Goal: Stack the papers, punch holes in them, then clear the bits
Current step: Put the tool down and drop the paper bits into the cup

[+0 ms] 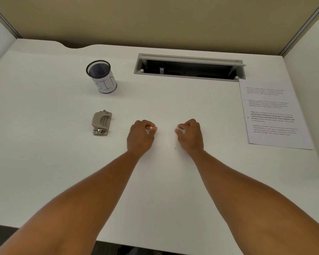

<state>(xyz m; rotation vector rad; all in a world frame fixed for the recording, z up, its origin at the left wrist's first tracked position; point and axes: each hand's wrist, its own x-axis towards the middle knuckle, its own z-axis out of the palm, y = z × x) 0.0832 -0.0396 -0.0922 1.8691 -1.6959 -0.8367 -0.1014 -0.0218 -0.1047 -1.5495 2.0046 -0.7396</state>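
Observation:
My left hand [140, 136] and my right hand [190, 134] rest side by side on the middle of the white desk [44, 162], fingers curled in and pinched. Small white paper bits show at the fingertips of each hand. The stack of printed papers [273, 115] lies flat at the right, apart from my hands. A grey hole punch [100, 123] sits to the left of my left hand. Behind it stands a black mesh cup [102, 77] wrapped in paper marked BIN, its mouth facing up.
An open cable hatch [189, 68] is sunk into the desk at the back, touching the papers' top corner. Beige partition walls close off the back and sides. A tiny speck [175, 148] lies on the desk by my right wrist.

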